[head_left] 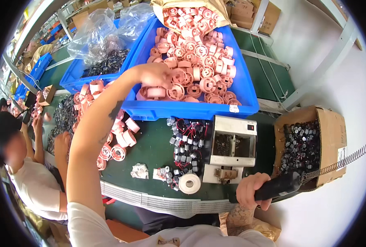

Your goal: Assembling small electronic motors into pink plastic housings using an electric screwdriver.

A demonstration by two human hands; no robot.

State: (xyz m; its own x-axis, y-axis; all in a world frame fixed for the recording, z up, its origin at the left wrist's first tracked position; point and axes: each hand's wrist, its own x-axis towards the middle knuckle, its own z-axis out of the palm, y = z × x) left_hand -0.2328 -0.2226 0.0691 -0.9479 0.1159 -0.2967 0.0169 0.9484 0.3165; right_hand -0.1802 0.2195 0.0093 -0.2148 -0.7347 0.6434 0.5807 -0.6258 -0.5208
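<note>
My left hand (155, 75) reaches into the blue bin (187, 110), its fingers curled over a pink round plastic housing (178, 76) in the heap; the fingertips are partly hidden. Around it lie many similar pink housings (207, 85). Near the front right edge of the bench, my right hand (252, 190) is closed around a black electric screwdriver (279, 185), which hangs from a coiled spring (339, 161). Beyond that hand stands a small metal screw feeder (234, 142) with an open window.
Small motors with red wires (187, 140) lie beside the feeder, near a white round ring (189, 183). A cardboard box (332, 142) of motors stands at right. More pink housings (119, 151) pile up left. A co-worker (34, 181) sits at the far left.
</note>
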